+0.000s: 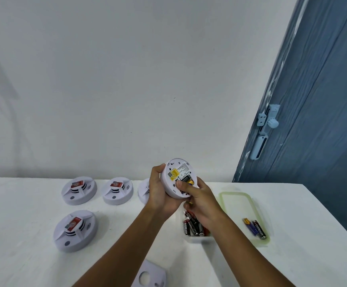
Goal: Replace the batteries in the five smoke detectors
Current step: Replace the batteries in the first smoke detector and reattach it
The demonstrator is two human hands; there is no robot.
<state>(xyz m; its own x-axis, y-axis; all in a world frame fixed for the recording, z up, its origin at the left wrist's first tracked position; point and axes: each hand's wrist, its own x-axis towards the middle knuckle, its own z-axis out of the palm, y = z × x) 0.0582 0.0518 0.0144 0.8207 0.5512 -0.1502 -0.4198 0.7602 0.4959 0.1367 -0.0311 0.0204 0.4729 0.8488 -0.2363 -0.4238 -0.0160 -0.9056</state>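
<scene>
The left hand (160,191) grips one opened smoke detector (177,178); the right hand (199,200) pinches at its battery bay. Four detectors (79,189) lie left, apparently untouched; two removed batteries (256,227) rest right.

This looks like a plain room in a home or small workplace; which of the two cannot be told. A bare white wall (127,69) fills the upper part of the frame. At the right edge stands a blue-grey door (317,121) with a painted-over bolt (268,119), the paint patchy along its edge. Across the bottom runs a white counter (23,204) set against the wall. Nothing on view marks it as a kitchen, lab or shop.
</scene>
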